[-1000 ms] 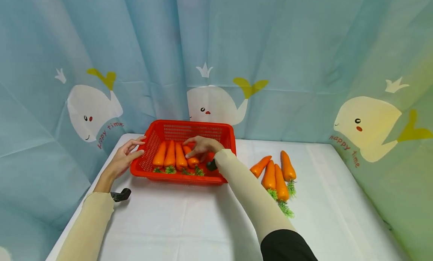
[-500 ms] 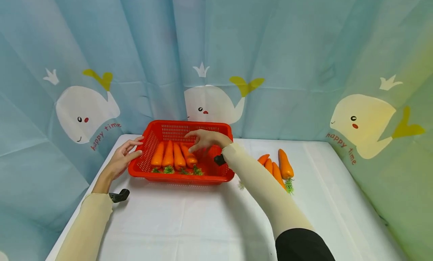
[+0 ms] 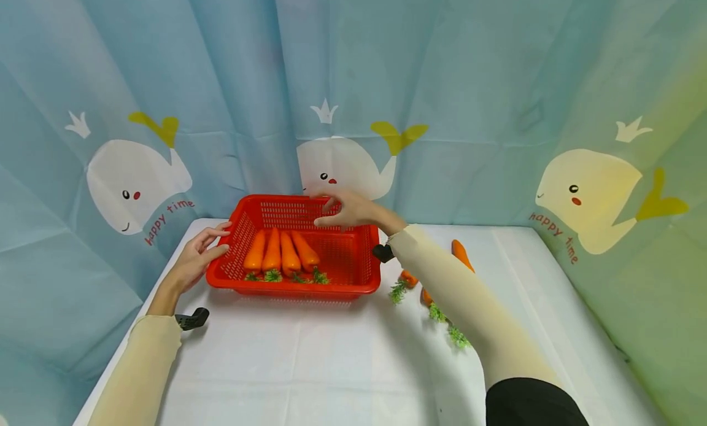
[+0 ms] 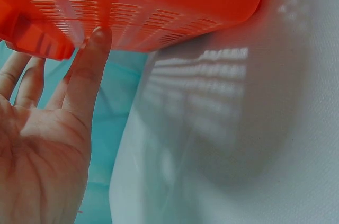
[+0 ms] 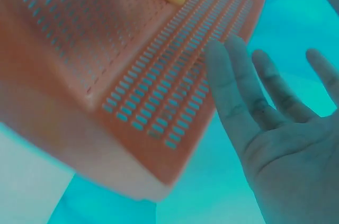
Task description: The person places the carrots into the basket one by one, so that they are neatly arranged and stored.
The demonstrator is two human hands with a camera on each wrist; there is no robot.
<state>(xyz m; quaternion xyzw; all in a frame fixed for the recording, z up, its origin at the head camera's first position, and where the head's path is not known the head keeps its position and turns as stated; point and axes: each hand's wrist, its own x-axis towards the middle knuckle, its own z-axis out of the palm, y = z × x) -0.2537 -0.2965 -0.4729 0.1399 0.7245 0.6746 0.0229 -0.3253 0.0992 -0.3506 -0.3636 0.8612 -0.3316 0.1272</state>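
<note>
A red plastic basket (image 3: 342,263) stands on the white table and holds several orange carrots (image 3: 278,252) laid side by side at its left. My left hand (image 3: 197,256) rests open against the basket's left rim; in the left wrist view its fingertips (image 4: 98,38) touch the basket's wall (image 4: 159,7). My right hand (image 3: 347,210) hovers open above the basket's far rim, holding nothing. The right wrist view shows that empty palm (image 5: 286,150) spread over the basket's mesh (image 5: 148,75). More carrots (image 3: 459,254) lie on the table to the basket's right, partly hidden by my right forearm.
A light blue curtain printed with whales (image 3: 342,165) hangs close behind and around the table (image 3: 309,364). A small black object (image 3: 191,319) lies near my left forearm. Green carrot tops (image 3: 397,291) stick out beside my right sleeve.
My right hand let go of the carrot in the basket, lifted out and moved back and to the right, above the far rim. The left hand stayed on the rim.
</note>
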